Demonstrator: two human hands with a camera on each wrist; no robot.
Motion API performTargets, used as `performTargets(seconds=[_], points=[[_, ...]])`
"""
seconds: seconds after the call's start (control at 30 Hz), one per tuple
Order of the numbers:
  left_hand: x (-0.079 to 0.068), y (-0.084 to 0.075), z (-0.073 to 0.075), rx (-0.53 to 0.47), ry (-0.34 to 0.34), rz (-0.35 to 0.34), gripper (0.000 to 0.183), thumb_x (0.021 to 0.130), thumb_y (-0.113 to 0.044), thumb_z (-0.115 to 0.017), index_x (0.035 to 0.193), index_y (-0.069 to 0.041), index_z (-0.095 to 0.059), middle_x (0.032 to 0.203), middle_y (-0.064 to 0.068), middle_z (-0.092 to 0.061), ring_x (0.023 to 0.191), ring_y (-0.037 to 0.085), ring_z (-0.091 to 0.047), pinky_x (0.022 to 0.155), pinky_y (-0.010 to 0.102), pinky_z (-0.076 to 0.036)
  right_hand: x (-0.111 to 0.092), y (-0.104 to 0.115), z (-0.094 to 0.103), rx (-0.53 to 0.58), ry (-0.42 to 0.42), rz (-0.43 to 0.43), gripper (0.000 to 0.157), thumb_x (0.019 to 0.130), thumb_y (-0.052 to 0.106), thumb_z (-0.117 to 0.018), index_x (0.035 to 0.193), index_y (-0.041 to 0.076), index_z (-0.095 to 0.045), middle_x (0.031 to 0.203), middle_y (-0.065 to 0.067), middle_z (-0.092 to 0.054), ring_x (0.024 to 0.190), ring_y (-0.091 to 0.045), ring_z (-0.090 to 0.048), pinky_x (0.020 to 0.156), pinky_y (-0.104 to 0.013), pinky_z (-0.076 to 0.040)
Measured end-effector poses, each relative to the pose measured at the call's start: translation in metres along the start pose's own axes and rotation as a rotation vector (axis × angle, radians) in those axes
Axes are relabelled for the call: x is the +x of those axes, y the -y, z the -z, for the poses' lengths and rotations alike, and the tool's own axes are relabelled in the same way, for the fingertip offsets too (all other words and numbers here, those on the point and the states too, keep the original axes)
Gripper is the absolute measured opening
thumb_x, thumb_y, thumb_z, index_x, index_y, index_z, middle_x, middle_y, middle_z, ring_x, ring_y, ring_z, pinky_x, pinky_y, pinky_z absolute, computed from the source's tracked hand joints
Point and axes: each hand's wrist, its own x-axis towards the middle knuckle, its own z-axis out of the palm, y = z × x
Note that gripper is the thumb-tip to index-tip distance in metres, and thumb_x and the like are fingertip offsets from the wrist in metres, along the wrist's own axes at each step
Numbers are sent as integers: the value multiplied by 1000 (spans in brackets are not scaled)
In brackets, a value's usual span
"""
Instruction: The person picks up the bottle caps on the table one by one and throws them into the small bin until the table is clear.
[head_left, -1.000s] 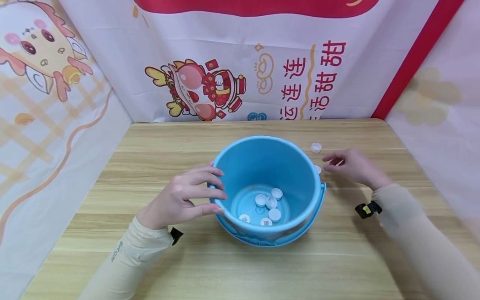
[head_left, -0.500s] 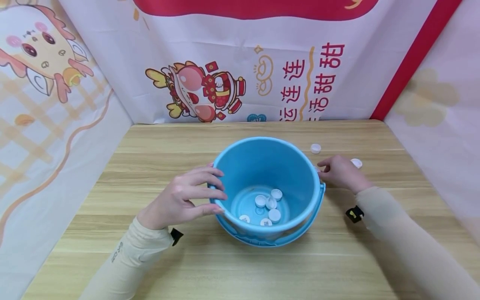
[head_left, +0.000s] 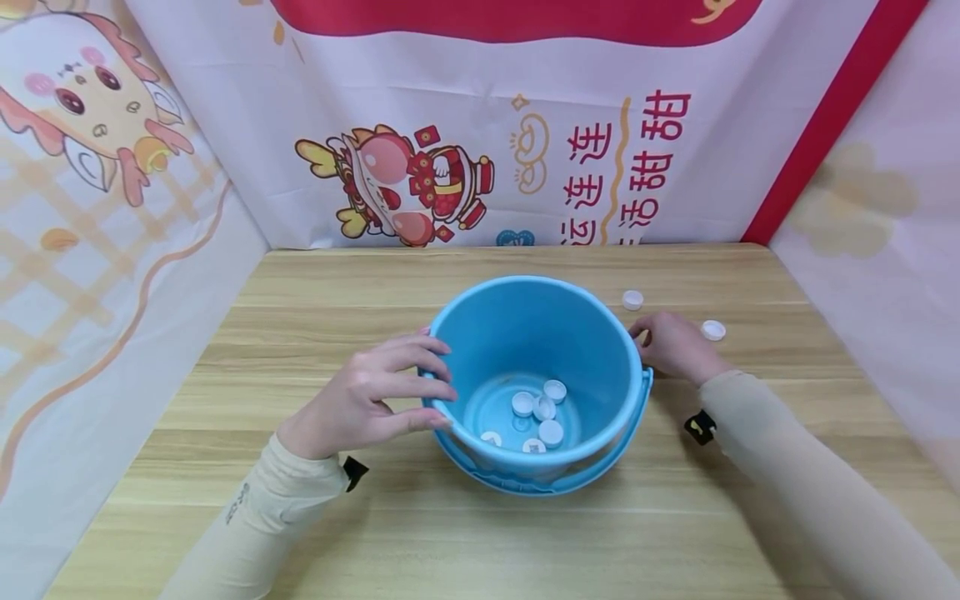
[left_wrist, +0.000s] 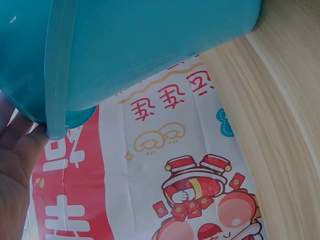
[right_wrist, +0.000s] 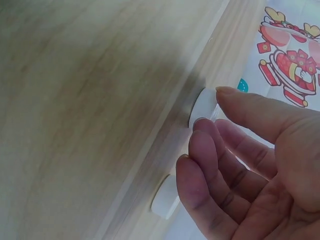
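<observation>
A light-blue bucket [head_left: 532, 304] stands upright on the wooden table, with several white caps [head_left: 551, 432] at its bottom. My left hand [head_left: 375, 392] holds the bucket's left rim, some fingertips over the inside. In the left wrist view, fingers [left_wrist: 30, 145] touch the rim near the bucket's handle. My right hand [head_left: 678, 346] is low beside the bucket's right side, its fingertips partly hidden by the rim. The right wrist view shows thumb and fingertips at opposite sides of a white cap [right_wrist: 204, 106], pinching it near the table surface. Another cap [right_wrist: 166, 197] lies below the fingers.
On the table [head_left: 375, 542] lie two more white caps, one behind the bucket's right side [head_left: 632, 300] and another behind my right hand [head_left: 713, 330]. A printed cloth [head_left: 450, 92] hangs at the table's back edge. More cloth borders the left and right sides.
My right hand has moved left and down to the cap beside the bucket, uncovering another cap behind it. That nearer cap is now hidden in the head view. The left hand stays on the rim.
</observation>
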Motion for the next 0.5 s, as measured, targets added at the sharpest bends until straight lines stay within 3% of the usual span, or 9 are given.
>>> performTargets(seconds=[0.5], points=[[-2, 0, 0, 3, 6, 17, 28, 91, -36, -73, 100, -10, -77, 102, 4, -70, 114, 28, -60, 107, 50, -41, -4, -1, 1, -8, 30, -37, 25, 90, 16, -73, 111, 4, -67, 91, -12, -64, 81, -29, -56, 69, -37, -48]])
